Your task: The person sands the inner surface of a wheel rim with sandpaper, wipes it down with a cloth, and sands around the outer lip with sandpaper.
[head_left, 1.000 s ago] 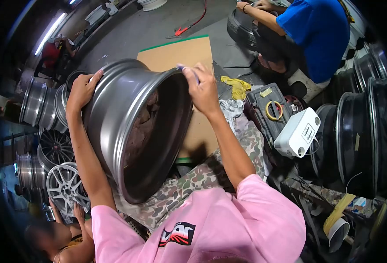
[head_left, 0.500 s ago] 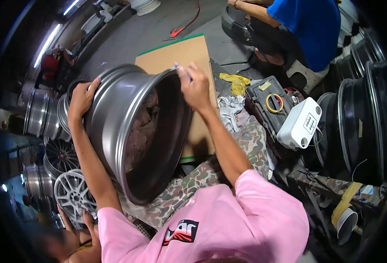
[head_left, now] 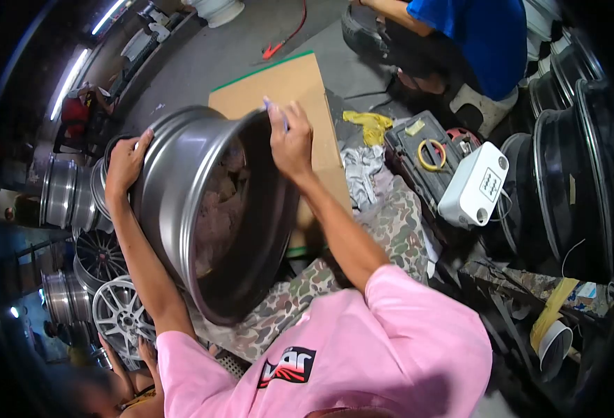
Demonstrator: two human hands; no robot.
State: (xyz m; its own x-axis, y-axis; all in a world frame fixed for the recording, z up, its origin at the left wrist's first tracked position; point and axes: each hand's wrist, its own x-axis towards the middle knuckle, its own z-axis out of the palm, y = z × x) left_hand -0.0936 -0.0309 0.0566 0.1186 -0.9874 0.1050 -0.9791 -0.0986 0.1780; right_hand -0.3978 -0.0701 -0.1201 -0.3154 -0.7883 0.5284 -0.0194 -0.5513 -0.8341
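A large grey wheel rim (head_left: pixel 171 184) stands tilted over my lap, its open side facing right, with brown material visible inside. My left hand (head_left: pixel 129 161) is wrapped over the rim's far left edge, thumb on top. At the upper right lip, my right hand (head_left: pixel 291 139) is closed around a small pale purple piece (head_left: pixel 277 117), mostly hidden by the fingers, and holds it against the edge. Under the rim lies camouflage cloth (head_left: pixel 394 226) over my legs. Beyond it is a cardboard sheet (head_left: pixel 272 82) with green edges.
A white power box (head_left: pixel 473 184) and yellow tape roll (head_left: pixel 431 155) lie on a dark case (head_left: pixel 415 146) at right. Rims (head_left: pixel 554 184) stand farther right. A person in blue (head_left: pixel 470 42) sits upper right; another person's hands touch a white spoked wheel (head_left: pixel 124 317) lower left.
My right hand has moved slightly left along the rim's upper lip, still pinching the small piece. My left hand keeps its hold. The view has shifted a little.
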